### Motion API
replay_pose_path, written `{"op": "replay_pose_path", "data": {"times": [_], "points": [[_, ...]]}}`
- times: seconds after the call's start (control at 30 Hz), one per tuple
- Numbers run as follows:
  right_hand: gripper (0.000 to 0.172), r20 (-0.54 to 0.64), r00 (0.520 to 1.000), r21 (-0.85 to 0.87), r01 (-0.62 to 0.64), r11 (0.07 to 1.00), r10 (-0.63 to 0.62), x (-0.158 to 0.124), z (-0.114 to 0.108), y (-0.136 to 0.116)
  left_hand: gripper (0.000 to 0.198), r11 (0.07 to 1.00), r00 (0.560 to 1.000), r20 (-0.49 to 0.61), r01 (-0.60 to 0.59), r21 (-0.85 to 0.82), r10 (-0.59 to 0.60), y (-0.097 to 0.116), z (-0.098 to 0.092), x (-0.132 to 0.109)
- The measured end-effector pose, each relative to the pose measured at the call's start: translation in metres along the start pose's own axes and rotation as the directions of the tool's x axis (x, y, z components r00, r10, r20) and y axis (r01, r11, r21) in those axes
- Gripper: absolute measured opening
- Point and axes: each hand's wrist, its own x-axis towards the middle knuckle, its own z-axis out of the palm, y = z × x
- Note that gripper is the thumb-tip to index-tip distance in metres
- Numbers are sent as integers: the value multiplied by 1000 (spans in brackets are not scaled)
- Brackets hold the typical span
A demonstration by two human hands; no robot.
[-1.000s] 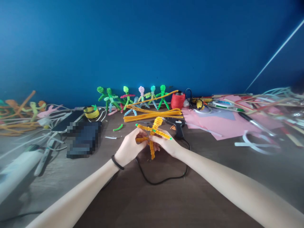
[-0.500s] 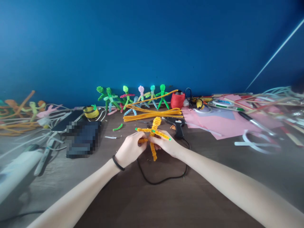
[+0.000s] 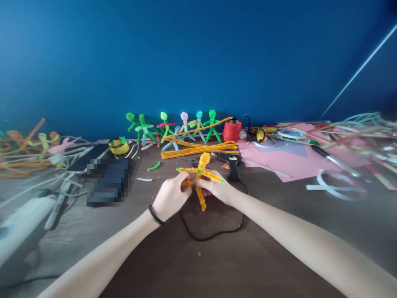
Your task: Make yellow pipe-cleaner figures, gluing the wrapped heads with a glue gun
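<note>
Between my hands is an orange pipe-cleaner figure [image 3: 204, 160] with a coiled head, two outstretched arms tipped in green, and legs. My left hand [image 3: 174, 194] is closed around the leg on the left side. The fingers of my right hand [image 3: 214, 187] pinch the figure at its lower body, below the right arm; some fingertips are hidden behind it. The other leg hangs down between the hands. Just beyond lie a bundle of orange pipe cleaners [image 3: 201, 150] and a black glue gun [image 3: 233, 165], whose cable loops under my hands.
Several coloured pipe-cleaner figures [image 3: 164, 126] stand along the blue wall. To the left are a dark pixelated object [image 3: 109, 182], a yellow roll [image 3: 119, 146] and cables. A red spool [image 3: 232, 131], pink paper [image 3: 279, 163] and a marker [image 3: 335, 161] lie to the right.
Both hands keep their hold on the orange figure. The left hand and wrist have shifted very slightly right, and the hanging leg has moved a touch.
</note>
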Motion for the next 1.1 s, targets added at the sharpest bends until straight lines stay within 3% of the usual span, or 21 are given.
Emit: {"op": "replay_pose_path", "data": {"times": [0.3, 0.47, 0.63, 0.83, 1.1], "points": [[18, -27, 1000, -23, -9, 1000, 8, 0, -1, 1, 4, 931, 988, -36, 131, -341, -153, -1, 3, 1], [17, -31, 999, -13, 16, 1000, -16, 0, -2, 3, 17, 765, 957, 37, 252, -593, -286, 3, 3, 3], [18, -41, 999, -4, 2, 1000, -2, 1, -2, 3, 26, 590, 932, 39, 261, -764, -362, 2, 5, 3], [17, -47, 999, -11, 13, 1000, -14, 1, -1, 2, 35, 494, 935, 89, 260, -829, -343, 1, 5, 3], [17, -54, 999, 15, 9, 1000, -8, 2, -2, 5, 39, 413, 913, 220, 357, -838, -344, 0, 4, 2]]}}
